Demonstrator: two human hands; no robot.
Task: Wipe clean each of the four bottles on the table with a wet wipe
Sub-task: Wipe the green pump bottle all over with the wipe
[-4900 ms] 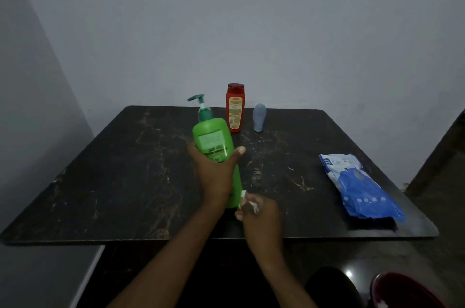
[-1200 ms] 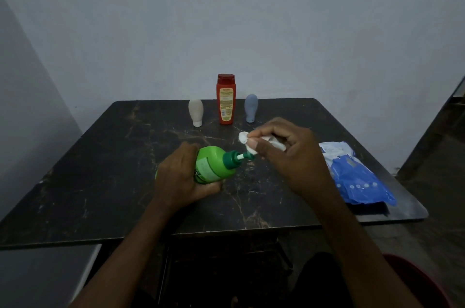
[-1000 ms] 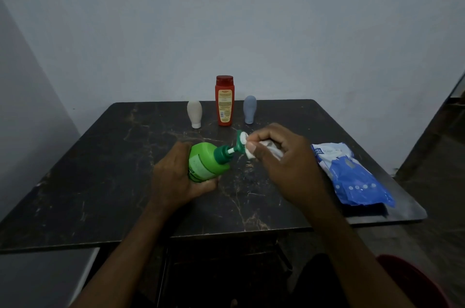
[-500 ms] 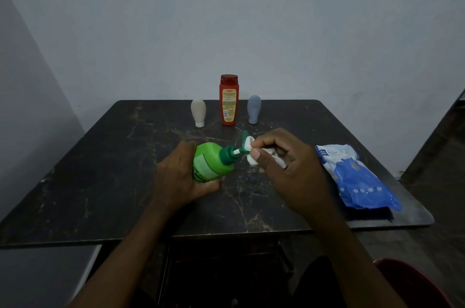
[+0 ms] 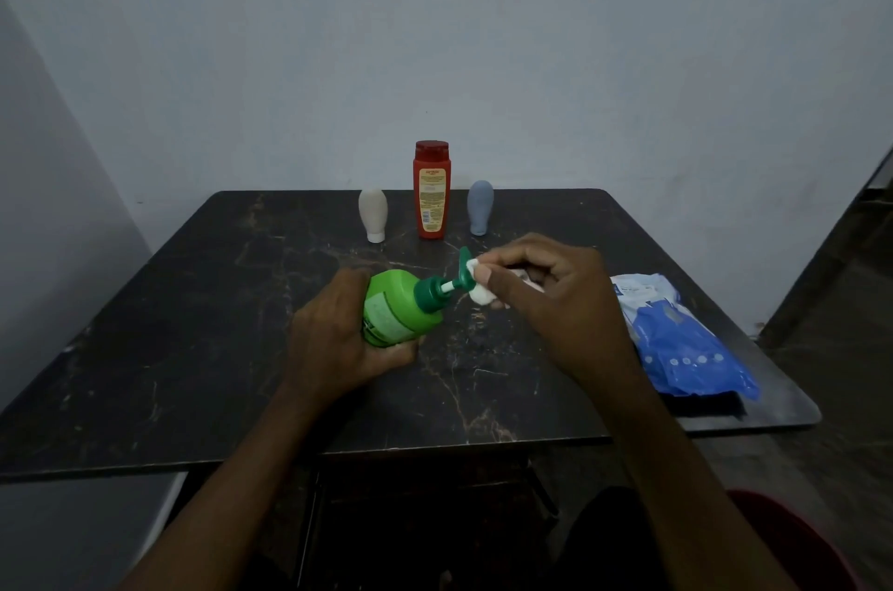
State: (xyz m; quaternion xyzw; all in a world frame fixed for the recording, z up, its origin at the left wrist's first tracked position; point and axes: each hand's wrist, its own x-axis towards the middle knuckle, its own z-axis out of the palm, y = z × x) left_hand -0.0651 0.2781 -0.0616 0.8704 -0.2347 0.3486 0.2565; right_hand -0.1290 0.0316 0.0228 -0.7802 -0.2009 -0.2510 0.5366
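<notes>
Status: mid-wipe on the green pump bottle [image 5: 396,308]. Left hand [image 5: 338,339] is closed around the bottle body, holding it tipped over above the surface [image 5: 193,324] with the pump end pointing away and to the right. Right hand [image 5: 546,295] is pinched shut on a bunched white wet wipe [image 5: 483,293], pressed against the dark green pump head [image 5: 465,269]. Contact is at the nozzle/top of the pump; the white stem below it is exposed.

Judgement on progress: working the pump head reads like detail work on this bottle, so the body may already be covered, but nothing here confirms it.

Left to do, by the look of it: the three bottles standing upright in a row near the far edge of the surface.
- white squeeze bottle [image 5: 372,214], cap down, on the left
- red bottle [image 5: 431,189], middle, tallest
- grey-blue squeeze bottle [image 5: 480,207], cap down, right

All three are well apart from both hands and none shows any sign of handling. Can't tell from here whether any is clean or dirty; lighting is dim.

Blue wipes pack [image 5: 676,334] lies flat on the right side of the surface, near the right forearm, if a fresh wipe is needed.

Rough call: first of four in hand, three pending.
</notes>
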